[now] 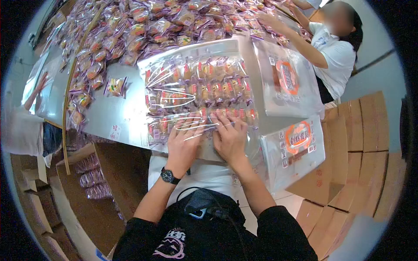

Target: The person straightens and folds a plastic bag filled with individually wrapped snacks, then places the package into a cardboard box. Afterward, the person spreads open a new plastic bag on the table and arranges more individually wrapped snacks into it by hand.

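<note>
A large clear plastic bag (143, 71) lies on the metal table in front of me. Inside it, small wrapped cakes (213, 90) stand packed on edge in three rows. My left hand (185, 138), below a black wristwatch (169, 175), rests on the near row with its fingers stretched out over the film. Beside it, my right hand (230, 135) lies on the same row, fingers spread and pressing on the bag. Neither hand has anything gripped. Glare on the film hides part of the rows.
Loose wrapped cakes (161, 26) are heaped across the back. Stacks of printed bags (287, 80) lie on the right, another (296, 148) nearer. A co-worker (333, 52) reaches in at right; another person's hand (42, 81) is at left. Cardboard boxes (361, 126) flank me; an open carton (126, 174) holds packs.
</note>
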